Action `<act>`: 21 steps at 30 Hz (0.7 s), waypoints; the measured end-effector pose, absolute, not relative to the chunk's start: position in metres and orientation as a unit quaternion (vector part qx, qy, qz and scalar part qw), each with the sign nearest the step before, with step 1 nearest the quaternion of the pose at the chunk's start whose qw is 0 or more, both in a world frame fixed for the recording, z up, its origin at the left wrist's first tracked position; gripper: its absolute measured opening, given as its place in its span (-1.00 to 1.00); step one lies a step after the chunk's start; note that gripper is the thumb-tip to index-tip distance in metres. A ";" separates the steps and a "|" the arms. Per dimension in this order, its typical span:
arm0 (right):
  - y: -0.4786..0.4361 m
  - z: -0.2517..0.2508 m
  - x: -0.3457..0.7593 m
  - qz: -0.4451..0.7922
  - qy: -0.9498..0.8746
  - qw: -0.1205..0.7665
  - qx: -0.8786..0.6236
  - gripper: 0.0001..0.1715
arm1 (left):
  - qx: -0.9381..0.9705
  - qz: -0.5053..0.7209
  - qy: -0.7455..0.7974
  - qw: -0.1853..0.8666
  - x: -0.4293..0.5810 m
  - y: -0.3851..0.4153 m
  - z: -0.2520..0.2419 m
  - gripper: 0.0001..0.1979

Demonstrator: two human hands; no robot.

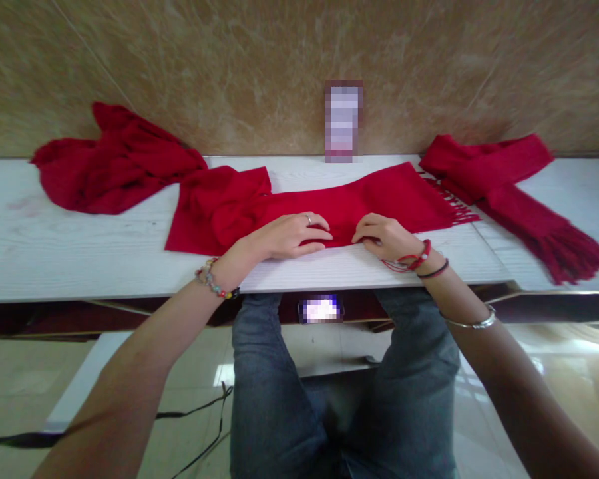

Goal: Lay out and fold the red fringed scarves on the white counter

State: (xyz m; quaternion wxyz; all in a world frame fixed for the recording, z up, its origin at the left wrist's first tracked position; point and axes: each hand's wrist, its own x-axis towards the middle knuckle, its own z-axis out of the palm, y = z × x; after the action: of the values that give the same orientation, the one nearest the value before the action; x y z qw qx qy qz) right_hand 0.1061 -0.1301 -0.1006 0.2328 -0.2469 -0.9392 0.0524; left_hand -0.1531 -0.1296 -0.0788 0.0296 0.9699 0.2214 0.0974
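Observation:
A red scarf (329, 209) lies lengthwise before me, fringed at its right end and loosely bunched at its left. My left hand (294, 236) rests on its near edge, fingers stretched out and slightly apart, with a ring on one finger. A short way to the right, my right hand (383, 236) has its fingers curled, thumb and fingertips pinching the near edge of the same scarf. The fabric between the two hands lies fairly flat.
At the left, a crumpled red cloth (114, 163) sits against the marbled wall (259, 73). A folded fringed red scarf (509, 186) lies on the right. A blurred upright object (344, 121) stands at the back of the white table (130, 266). Below, a phone-like device (321, 309) glows.

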 end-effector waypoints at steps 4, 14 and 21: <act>-0.131 -0.099 0.106 0.079 -0.940 0.241 -0.227 -0.74 | 0.973 0.056 0.208 0.087 -0.149 -0.132 -0.080 -0.64; -0.125 -0.110 0.101 -0.013 -0.884 0.274 -0.378 -0.61 | 0.965 0.055 0.236 0.100 -0.148 -0.132 -0.079 -0.66; -0.133 -0.116 0.091 -0.046 -0.895 0.099 -0.433 -0.46 | 0.939 0.013 0.333 0.078 -0.151 -0.125 -0.090 -0.58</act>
State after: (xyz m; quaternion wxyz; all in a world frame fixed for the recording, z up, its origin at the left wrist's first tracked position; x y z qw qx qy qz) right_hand 0.0912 -0.1332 -0.1161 0.0993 -0.4327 -0.8949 -0.0463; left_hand -0.1508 -0.1253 -0.0896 0.0777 0.9395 0.3334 0.0127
